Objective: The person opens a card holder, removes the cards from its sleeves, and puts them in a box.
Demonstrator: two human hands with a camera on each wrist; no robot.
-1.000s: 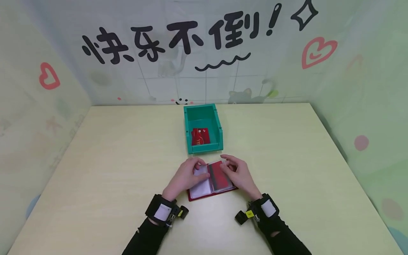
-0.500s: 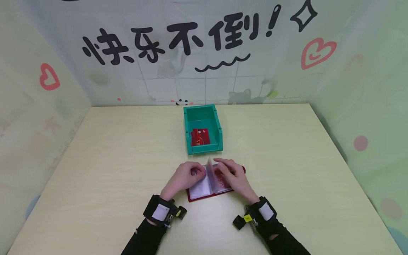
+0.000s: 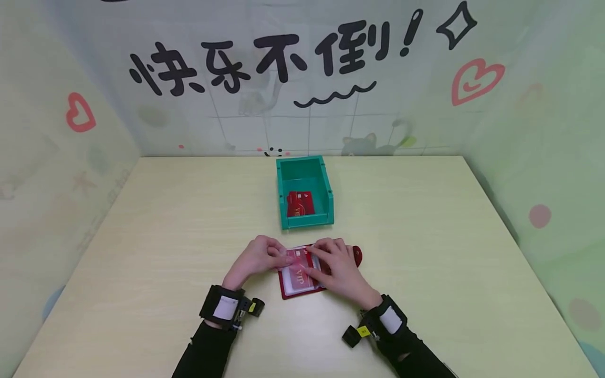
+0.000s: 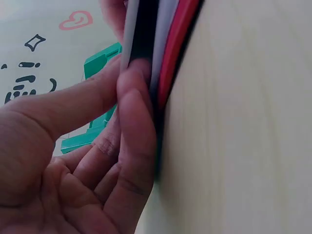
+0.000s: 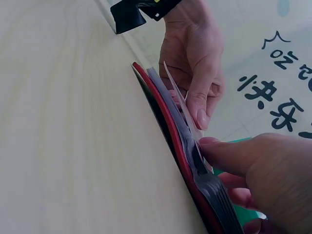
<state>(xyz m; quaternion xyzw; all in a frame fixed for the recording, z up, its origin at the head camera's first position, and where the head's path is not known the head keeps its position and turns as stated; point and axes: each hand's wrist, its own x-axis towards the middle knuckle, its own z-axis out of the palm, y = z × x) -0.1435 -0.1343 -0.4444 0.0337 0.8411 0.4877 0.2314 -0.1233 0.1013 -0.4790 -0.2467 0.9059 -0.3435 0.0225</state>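
Left hand pinches the outer edge of a clear plastic leaf, raised off the pages beneath; the right hand, fingers relaxed and apart, touches it nearer the spine. Their red-covered card booklet lies open on the pale wooden tabletop. One red VIP card appears already sleeved; loose red cards are left in the open teal plastic bin.
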